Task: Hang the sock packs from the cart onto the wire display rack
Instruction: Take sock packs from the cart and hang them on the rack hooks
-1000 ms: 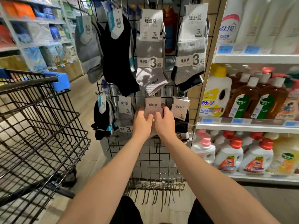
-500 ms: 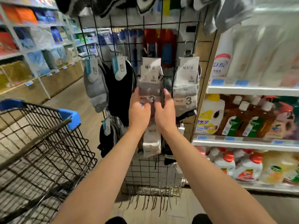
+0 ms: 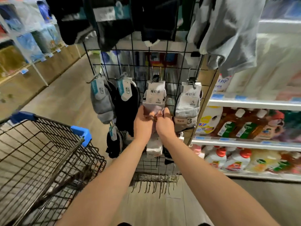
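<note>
A black wire display rack (image 3: 180, 62) stands in front of me with sock packs hung on its hooks. A pale grey-lilac sock pack (image 3: 155, 97) with a white label hangs from a hook in the middle row. My left hand (image 3: 143, 123) and my right hand (image 3: 164, 123) both grip its lower part, fingers curled round the socks. A grey pack (image 3: 188, 105) hangs to its right; a black pack (image 3: 128, 103) and a grey pack (image 3: 101, 100) hang to its left. A white pack (image 3: 154, 149) hangs below my wrists. The wire cart (image 3: 40, 157) stands at lower left.
Dark and grey sock packs (image 3: 114, 18) hang along the rack's top row. Shelves of detergent bottles (image 3: 241, 126) fill the right side. More store shelves (image 3: 24, 51) line the aisle at far left. Spare hooks (image 3: 154, 185) hang at the rack's foot.
My view has tilted further up the rack. Both hands rose from the lower row's white pack to the middle row and now grip the pale pack there.
</note>
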`<state>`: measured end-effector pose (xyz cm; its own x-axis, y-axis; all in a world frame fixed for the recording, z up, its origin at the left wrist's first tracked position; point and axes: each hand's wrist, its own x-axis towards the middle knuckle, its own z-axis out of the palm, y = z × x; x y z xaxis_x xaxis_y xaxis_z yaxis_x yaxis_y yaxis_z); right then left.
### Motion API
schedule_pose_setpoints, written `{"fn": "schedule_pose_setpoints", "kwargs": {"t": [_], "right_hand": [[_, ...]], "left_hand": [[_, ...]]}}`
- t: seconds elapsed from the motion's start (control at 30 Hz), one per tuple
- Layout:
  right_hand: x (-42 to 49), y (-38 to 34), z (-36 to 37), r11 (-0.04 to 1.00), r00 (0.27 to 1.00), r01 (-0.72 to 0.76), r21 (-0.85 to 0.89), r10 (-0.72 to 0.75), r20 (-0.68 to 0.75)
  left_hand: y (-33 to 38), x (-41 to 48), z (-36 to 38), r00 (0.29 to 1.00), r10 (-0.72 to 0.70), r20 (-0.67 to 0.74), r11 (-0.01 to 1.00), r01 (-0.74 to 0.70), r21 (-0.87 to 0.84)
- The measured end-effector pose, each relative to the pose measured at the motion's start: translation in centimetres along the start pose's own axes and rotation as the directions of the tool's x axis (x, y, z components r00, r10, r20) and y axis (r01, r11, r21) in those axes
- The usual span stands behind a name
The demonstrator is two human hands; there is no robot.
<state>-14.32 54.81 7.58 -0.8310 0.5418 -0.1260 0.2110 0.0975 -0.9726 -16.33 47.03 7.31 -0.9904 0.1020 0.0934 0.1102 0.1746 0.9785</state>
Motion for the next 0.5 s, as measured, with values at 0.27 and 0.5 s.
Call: {"fn": "schedule_pose_setpoints", "kwargs": {"t": [0.27,0.5], "right_hand": [[-5.0,-5.1,-3.4,0.987,0.994,0.005,-0.158,-0.022,-0.105],[-4.4,-4.8,-9.2,0.997,0.917,-0.034,-0.064,0.006,-0.398]], "left_hand": [[3.9,-3.1,-1.7,0.989,-0.097,-0.107,0.984,0.111,0.136],[10.0,-4.6,2.7,0.91,-0.224,0.35,0.95,0.124,0.286]]}}
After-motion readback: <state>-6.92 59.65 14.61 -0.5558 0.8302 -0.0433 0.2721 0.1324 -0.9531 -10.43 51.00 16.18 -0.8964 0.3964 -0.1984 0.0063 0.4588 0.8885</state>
